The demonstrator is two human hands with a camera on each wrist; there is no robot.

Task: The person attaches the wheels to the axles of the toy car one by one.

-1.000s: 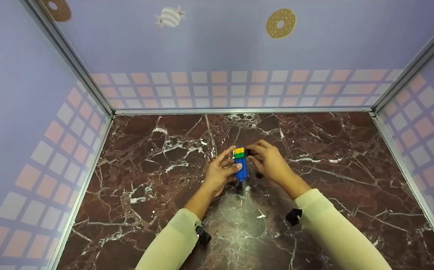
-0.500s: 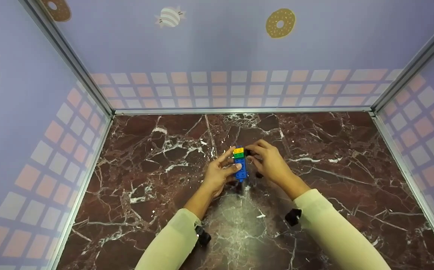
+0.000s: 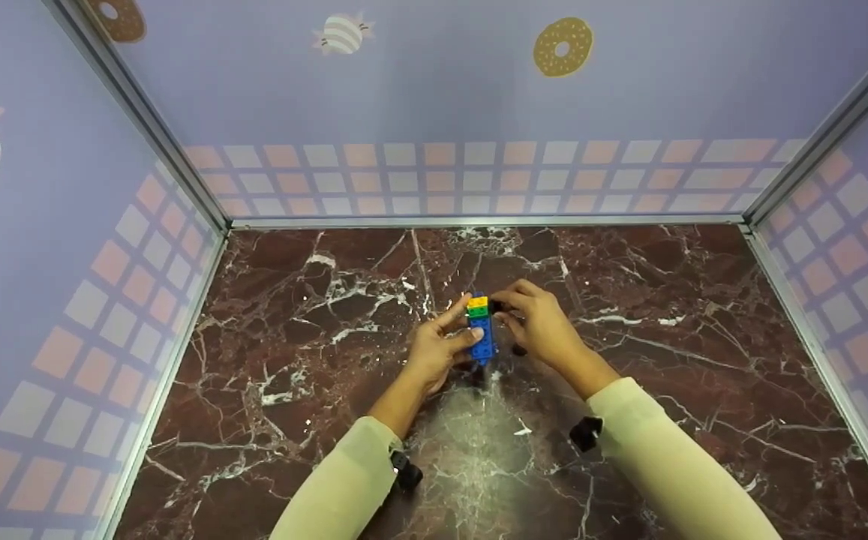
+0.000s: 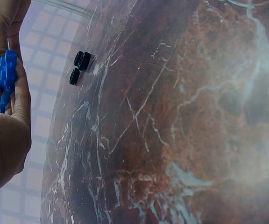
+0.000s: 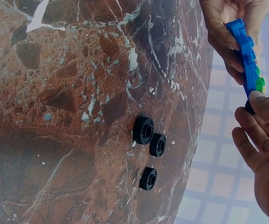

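A toy building-brick car (image 3: pixel 482 343), with a long blue studded base and green and yellow bricks (image 3: pixel 478 306) at its far end, is held off the table. My left hand (image 3: pixel 431 351) grips it from the left, thumb on the blue top. At the car's far right side, my right hand (image 3: pixel 546 324) pinches a small black wheel (image 5: pixel 250 108) against the base; the wheel is mostly hidden by the fingers, so I cannot tell whether it is attached. Three loose black wheels, among them a bigger-looking one (image 5: pixel 144 130), stand on the table near the right hand.
The brown marbled table (image 3: pixel 313 405) is closed in by a lilac back wall (image 3: pixel 434 90) and side walls with metal edging. Black wrist cameras (image 3: pixel 406 471) sit at both sleeve cuffs. In the left wrist view the loose wheels (image 4: pixel 83 60) stand close together beyond the hand.
Both hands stay nearly in place around the car. No grip has visibly changed.
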